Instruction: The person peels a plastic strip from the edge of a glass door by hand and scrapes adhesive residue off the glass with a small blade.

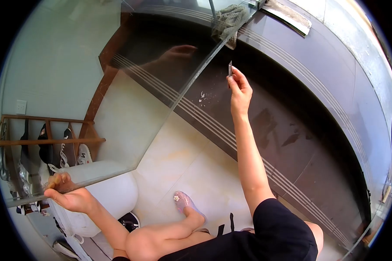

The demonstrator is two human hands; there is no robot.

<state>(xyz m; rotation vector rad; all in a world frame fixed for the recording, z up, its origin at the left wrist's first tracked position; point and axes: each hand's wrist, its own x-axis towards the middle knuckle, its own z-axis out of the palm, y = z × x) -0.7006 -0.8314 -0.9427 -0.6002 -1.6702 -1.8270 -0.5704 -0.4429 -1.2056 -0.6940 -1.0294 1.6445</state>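
My right hand [240, 93] pinches a small metal blade [230, 69] between thumb and fingertips, its pointed end upward. It is held over the dark stone step, beside the lower edge of a glass door [178, 93]. Near the other edge of the door, my left hand [72, 200] is curled round the glass, its thumb on the near side and its fingers seen near or through the pane. White scraps [202, 95] lie on the dark step [265, 130], left of the blade. A grey rag [228, 21] sits by the far end of the door.
Behind the glass stands a wooden shoe rack [52, 141] with several shoes. A white rounded object [113, 200] is close to my left forearm. My foot in a clear shoe [187, 202] rests on the pale tiles [183, 152]. A worn flat strip [287, 16] lies at the top.
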